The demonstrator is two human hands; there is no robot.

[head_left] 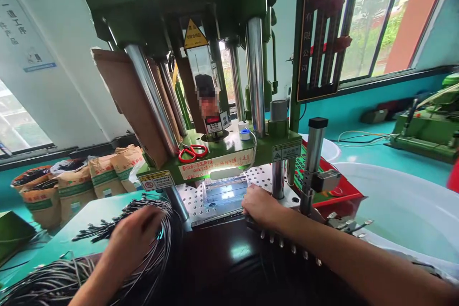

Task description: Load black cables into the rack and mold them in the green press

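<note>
My left hand (138, 229) is over a bundle of dark cables (167, 239) at the left, its fingers curled and blurred; whether they grip a cable is hidden. My right hand (260, 204) is closed in a fist at the right front edge of the machine's perforated metal bed (193, 203), and what it grips is hidden. Just left of it a clear, lit mold plate (225, 193) lies on the bed, under the green press plate. A dark bar with several metal pins (281, 241) runs below my right wrist.
Red-handled scissors (192, 153) and a white tape roll (245, 134) lie on the green press plate (229, 150). More coiled cables (46, 279) lie lower left. A metal post (313, 158), red crate (337, 203) and white tub (401, 201) stand right.
</note>
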